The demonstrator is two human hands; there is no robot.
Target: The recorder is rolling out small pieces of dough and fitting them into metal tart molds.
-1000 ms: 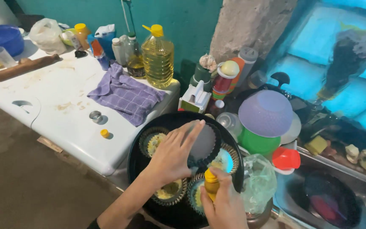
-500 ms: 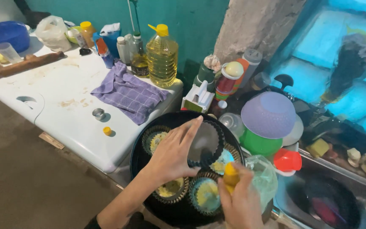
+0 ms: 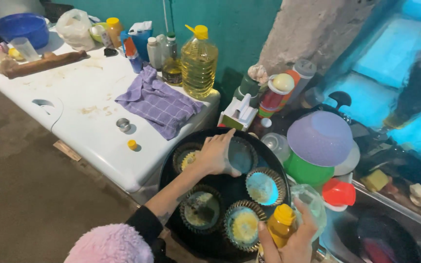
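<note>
Teal wall behind, white surface (image 3: 74, 112) running off to the left w/ smears on it; my landmark is the round black tray (image 3: 220, 187) at its right end.

Far left of the tray: blue basin (image 3: 23, 27), a clear cup (image 3: 25, 48), a wooden roller (image 3: 45, 62). Closer in, a purple checked cloth (image 3: 159, 102) w/ a small metal cap (image 3: 123, 124) and a yellow cap (image 3: 132, 144) just left of the tray. Behind the tray, a big bottle of yellow oil (image 3: 199, 63), approx. three-quarters full.

On the tray: five fluted moulds. My left hand (image 3: 218, 155) lies flat, fingers spread, on the rim of the back mould (image 3: 242, 156), pinning it, not gripping; that one looks bare inside. Front-left mould (image 3: 201, 209) has a dark greasy film; front-middle mould (image 3: 243, 225) shows yellow coating; right mould (image 3: 264, 187) a yellow streak at one edge; back-left mould (image 3: 187, 157) some yellow too. So I'd judge most are greased, back one left to do, nothing filled yet.

Right front of the tray, my right hand (image 3: 288, 238) is wrapped closed round a small yellow-capped bottle (image 3: 281, 225), upright, cap on. Right of the tray: lilac bowl (image 3: 320, 139) upside down on a green one, red lid (image 3: 339, 192), then the sink (image 3: 391, 234).
</note>
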